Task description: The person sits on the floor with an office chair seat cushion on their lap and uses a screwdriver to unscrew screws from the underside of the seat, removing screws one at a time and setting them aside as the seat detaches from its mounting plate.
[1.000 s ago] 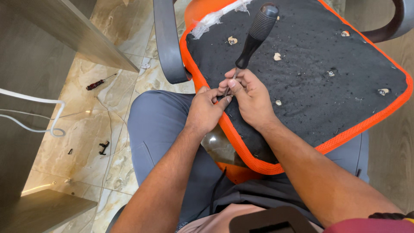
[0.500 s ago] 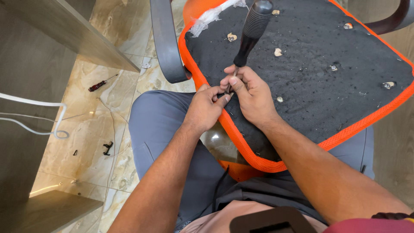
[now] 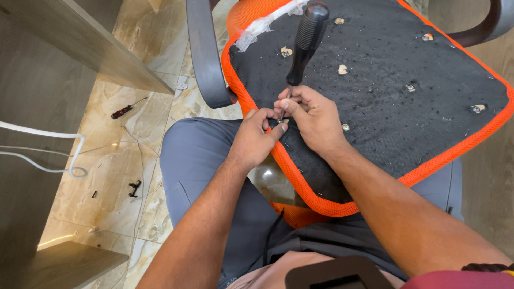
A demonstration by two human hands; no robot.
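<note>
Centre frame: overturned chair seat, black fabric underside with orange mesh edging (image 3: 407, 171), resting across the person's lap. Right hand (image 3: 316, 120) closed around the lower shaft of a black ribbed-handled screwdriver (image 3: 305, 40), handle rising toward top of frame. Left hand (image 3: 254, 142) curled, fingertips pinched at the tool tip on the seat's near edge; what it pinches is too small to tell. Left of frame: small red-handled screwdriver (image 3: 126, 109) on beige marble floor tiles (image 3: 107, 176).
</note>
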